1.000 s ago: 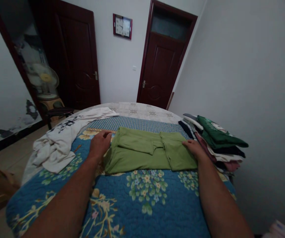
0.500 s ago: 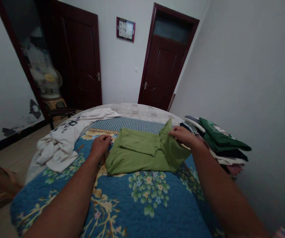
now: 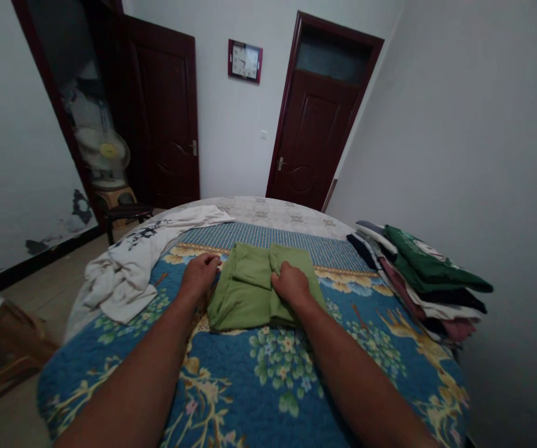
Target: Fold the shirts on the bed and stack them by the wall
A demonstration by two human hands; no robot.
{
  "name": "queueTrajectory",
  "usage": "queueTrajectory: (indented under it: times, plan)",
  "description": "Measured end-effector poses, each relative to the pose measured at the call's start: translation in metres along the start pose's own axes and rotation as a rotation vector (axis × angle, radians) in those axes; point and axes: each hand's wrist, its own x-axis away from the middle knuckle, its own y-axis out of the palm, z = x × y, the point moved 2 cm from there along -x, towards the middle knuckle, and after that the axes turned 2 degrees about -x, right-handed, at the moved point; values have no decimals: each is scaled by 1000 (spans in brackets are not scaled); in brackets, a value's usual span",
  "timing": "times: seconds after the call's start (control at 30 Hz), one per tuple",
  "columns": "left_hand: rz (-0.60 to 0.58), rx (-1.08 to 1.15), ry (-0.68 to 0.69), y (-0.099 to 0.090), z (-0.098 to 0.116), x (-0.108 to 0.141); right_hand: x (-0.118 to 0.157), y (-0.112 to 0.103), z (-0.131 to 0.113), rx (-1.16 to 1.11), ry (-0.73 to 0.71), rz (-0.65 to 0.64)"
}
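Note:
A green garment point(image 3: 244, 305) lies partly folded on the blue floral quilt, its right part turned over toward the middle. My right hand point(image 3: 291, 283) rests on that folded part, fingers closed on the edge of the green cloth. Just off the garment's left edge is my left hand point(image 3: 203, 274), its fingers curled together; whether any cloth is between them is too small to tell.
A crumpled white garment point(image 3: 128, 274) with a dark print lies on the left of the bed. Stacked clothes, a green one point(image 3: 431, 258) on top, stand at the right edge by the wall. A stool point(image 3: 128, 213) and a fan point(image 3: 104, 149) are beyond the left side.
My right hand has moved left, bringing the garment's raised right part over onto the rest. My left hand stays by the left edge. The view has shifted slightly.

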Motion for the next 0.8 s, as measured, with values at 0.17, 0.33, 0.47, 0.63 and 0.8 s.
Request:
queueTrajectory:
  times: [0.17, 0.33, 0.47, 0.63, 0.8]
  plan:
    - [-6, -70, 163, 3, 32, 14, -1, -6, 11, -61, -70, 32]
    - [-184, -128, 570, 39, 69, 56, -17, -24, 49, -110, -131, 267]
    - [-449, -388, 762, 79, 76, 95, -23, -1, 76, -42, -169, 137]
    - [-559, -636, 627, 96, 63, 108, -37, 21, 87, -43, -34, -9]
    - [-576, -695, 611, 92, 63, 107, -66, 16, 84, -42, 7, -60]
